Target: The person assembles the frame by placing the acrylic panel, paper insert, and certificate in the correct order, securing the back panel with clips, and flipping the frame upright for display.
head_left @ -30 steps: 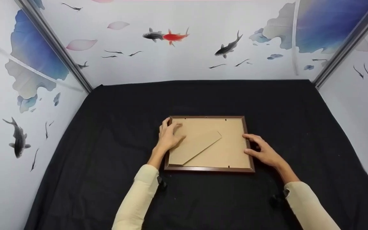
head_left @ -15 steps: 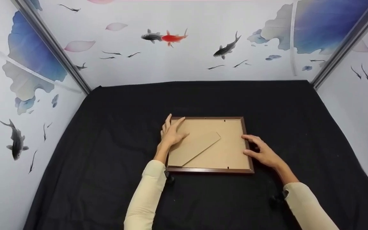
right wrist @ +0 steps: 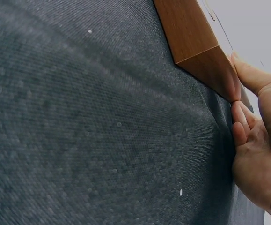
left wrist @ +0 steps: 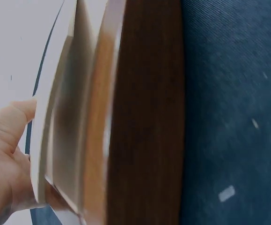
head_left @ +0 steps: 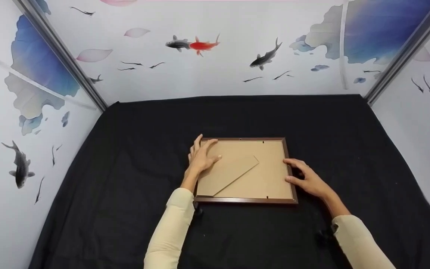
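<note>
A picture frame with a dark brown wooden rim lies face down, its tan backing board up. A slanted easel stand lies across that board; in the left wrist view the stand's edge is slightly raised off it. My left hand holds the frame's left side, thumb over the stand and outer fingers along the rim. At the right side, my right hand pinches the rim, thumb on top and fingers against the outer edge, as the right wrist view also shows.
Black cloth covers the table under the frame. White panels printed with fish and leaves enclose the back and both sides, joined by metal posts. Small pale specks dot the cloth.
My left hand has shifted slightly right and up the frame's left side, its index finger stretching toward the top rim. My right hand and the frame have stayed nearly still.
</note>
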